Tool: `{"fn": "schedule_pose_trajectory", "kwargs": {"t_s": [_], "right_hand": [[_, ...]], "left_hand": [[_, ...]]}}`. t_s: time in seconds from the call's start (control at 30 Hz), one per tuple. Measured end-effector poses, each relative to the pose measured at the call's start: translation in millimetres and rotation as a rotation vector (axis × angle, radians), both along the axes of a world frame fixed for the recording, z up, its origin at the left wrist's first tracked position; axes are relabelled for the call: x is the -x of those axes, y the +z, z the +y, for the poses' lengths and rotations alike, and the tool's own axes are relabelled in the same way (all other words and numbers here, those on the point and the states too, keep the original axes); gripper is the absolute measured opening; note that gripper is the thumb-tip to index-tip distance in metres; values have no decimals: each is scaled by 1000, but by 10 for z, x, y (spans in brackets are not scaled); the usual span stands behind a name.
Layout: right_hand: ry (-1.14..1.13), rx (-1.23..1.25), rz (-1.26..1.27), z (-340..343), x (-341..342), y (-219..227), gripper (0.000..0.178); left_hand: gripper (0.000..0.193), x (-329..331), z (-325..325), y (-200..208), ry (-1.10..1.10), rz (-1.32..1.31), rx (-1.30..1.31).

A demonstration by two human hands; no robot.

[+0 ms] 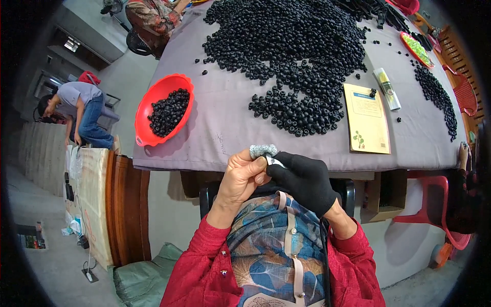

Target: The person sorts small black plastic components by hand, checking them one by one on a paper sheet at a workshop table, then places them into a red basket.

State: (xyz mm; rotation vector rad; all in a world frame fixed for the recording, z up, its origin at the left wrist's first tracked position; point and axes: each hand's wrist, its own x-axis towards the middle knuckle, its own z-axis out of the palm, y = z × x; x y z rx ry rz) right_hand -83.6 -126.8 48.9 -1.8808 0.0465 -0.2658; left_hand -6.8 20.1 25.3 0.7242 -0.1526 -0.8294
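My left hand (240, 176) is bare except for a speckled grey finger cover (262, 150) on its index finger. Its thumb and fingers are closed in a pinch against my right hand (305, 181), which wears a black glove and is also closed. Between the fingertips shows a small white piece (275, 161) with dark marks; I cannot tell if it is held or wrapped round a gloved finger. Both hands meet just off the table's near edge. Beyond them, a big heap of small black bead-like parts (296, 110) spreads over the grey cloth (225, 123).
A red scalloped bowl (143, 115) of the same parts stands at left. To the right lie a yellow booklet (364, 120), a clear-and-white tube (387, 89) and a red dish (411, 48) with pale green bits. One person (84, 105) bends at far left; others sit around the table.
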Motion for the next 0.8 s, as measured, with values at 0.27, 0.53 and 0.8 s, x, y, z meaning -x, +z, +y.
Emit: {"fn": "schedule_pose_trajectory", "kwargs": {"t_s": [0.27, 0.53, 0.8], "right_hand": [[-34, -154, -24, 10, -11, -84, 26], [-24, 78, -107, 45, 10, 20, 28], [-37, 107, -85, 27, 2, -9, 27]], "left_hand": [[16, 50, -33, 52, 13, 10, 33], [18, -1, 5, 39, 21, 8, 15], [19, -16, 9, 33, -9, -9, 40]]}}
